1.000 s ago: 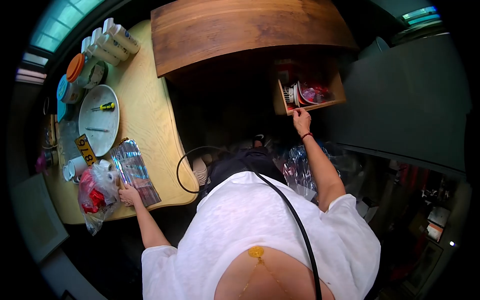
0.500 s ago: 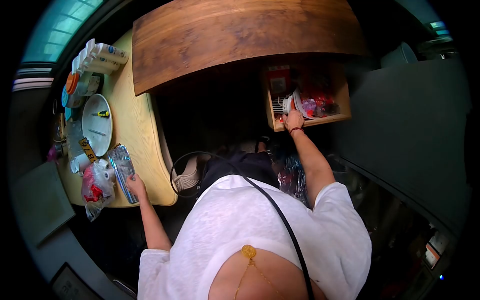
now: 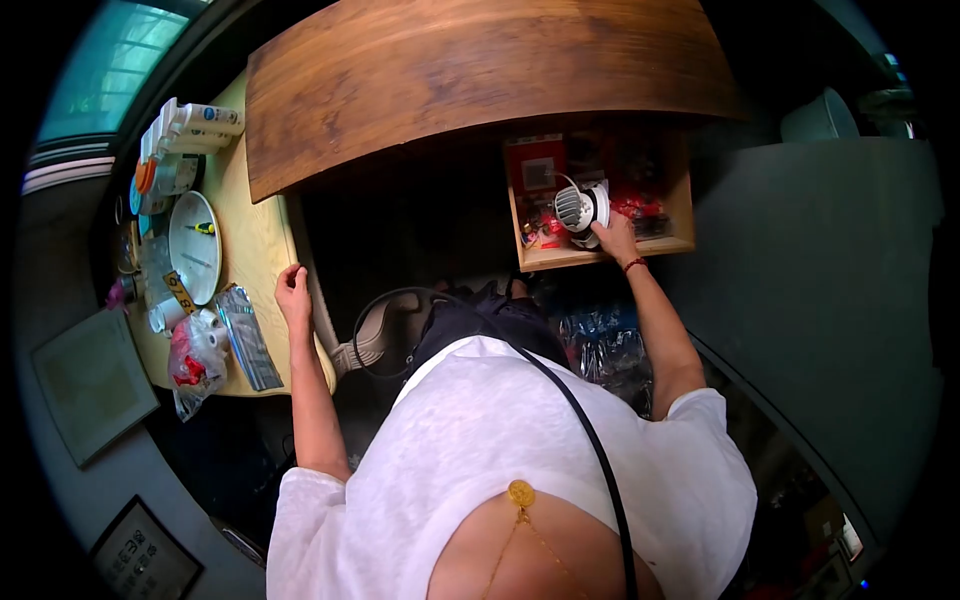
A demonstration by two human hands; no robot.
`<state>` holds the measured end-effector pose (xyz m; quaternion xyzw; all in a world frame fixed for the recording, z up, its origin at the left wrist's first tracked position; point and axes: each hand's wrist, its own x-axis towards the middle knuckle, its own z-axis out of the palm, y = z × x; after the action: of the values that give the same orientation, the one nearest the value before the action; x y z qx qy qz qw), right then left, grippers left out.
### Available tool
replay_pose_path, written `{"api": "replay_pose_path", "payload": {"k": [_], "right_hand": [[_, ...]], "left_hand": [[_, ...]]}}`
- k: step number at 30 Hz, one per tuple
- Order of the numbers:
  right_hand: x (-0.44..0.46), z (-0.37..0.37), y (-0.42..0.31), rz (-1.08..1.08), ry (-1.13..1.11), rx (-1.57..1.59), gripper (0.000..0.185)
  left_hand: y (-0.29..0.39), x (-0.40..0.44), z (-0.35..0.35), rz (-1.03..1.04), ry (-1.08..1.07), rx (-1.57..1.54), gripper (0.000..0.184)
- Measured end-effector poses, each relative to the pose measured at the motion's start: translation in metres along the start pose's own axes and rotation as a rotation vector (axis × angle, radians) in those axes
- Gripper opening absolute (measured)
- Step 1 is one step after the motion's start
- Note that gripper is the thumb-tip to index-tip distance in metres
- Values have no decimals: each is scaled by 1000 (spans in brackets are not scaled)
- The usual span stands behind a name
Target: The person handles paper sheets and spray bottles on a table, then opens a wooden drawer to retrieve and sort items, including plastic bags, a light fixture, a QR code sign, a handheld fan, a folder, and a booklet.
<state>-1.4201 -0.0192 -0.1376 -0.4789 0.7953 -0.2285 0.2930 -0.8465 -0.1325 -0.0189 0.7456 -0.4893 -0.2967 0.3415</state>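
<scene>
My right hand (image 3: 617,236) grips a white round downlight (image 3: 577,208) with grey cooling fins, held over the front of the open drawer (image 3: 600,257). My left hand (image 3: 293,292) is raised by the edge of the pale wooden table (image 3: 262,255), its fingers curled together with nothing visible in them. Left of that hand, a shiny silver packet (image 3: 247,337) lies on the table, apart from the fingers. Inside the drawer are a red box (image 3: 535,162) and red plastic-wrapped items (image 3: 640,212).
A dark brown wooden top (image 3: 480,65) overhangs the drawer. On the table are a white plate (image 3: 194,262) with a screwdriver (image 3: 204,229), a plastic bag (image 3: 196,365) and several bottles (image 3: 205,125). A black cable (image 3: 540,388) loops before my body.
My left hand has let go of the silver packet and moved up and right to the table edge. My right hand has lifted and turned the downlight in the drawer.
</scene>
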Motion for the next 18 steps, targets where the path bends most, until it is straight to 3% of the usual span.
{"api": "replay_pose_path", "payload": {"k": [2,6,10,12,14,16,18], "right_hand": [[2,-22,7,-6,-51,255,31],[-7,-50,12,216,-88,935,24],[-22,-93,-18,427,-143,1017,20],[-20,-80,-12,202,4,1466,18],[-30,-96,-42,237,-49,1556,19],[-33,-99,-54,141,35,1539,19],[-38,-100,-60,153,7,1524,20]], "left_hand": [[40,-7,28,47,-75,-18,20],[102,-30,100,143,-372,-94,21],[177,-73,179,181,-805,-166,28],[208,-95,214,193,-1036,-175,42],[229,-113,247,280,-1188,-116,67],[257,-134,266,558,-1113,10,83],[264,-145,290,628,-1073,23,96]]}}
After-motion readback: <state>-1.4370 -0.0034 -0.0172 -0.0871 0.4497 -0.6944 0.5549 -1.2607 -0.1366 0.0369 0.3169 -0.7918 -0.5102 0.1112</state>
